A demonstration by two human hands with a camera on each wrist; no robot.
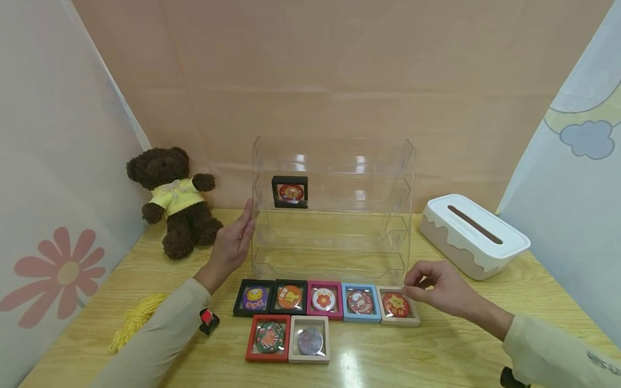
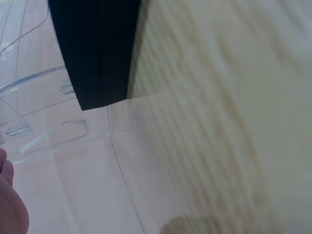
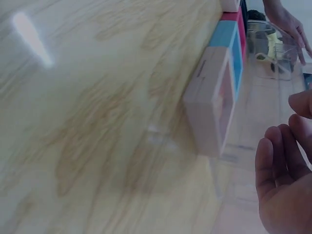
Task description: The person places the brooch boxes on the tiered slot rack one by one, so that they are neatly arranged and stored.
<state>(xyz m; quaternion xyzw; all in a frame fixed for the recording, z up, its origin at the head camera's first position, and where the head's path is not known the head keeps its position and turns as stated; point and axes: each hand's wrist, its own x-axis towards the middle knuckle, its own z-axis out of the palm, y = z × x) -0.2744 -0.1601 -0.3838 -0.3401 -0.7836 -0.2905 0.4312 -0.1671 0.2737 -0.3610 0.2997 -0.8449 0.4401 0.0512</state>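
A clear tiered display rack stands upright on the table. One black-framed badge with a red and gold centre sits on an upper tier. Straight fingers of my left hand rest against the rack's left side. Beside its lower right corner is my right hand, fingers loosely bent with nothing seen between them. The beige-framed red badge lies closest to that hand; in the right wrist view a gap separates the beige frame from the fingertips. Whether the right fingers touch the rack is unclear.
Left of that beige frame run blue, pink and two black frames. A red frame and another beige frame lie nearer. Around them are a teddy bear, yellow yarn and a tissue box.
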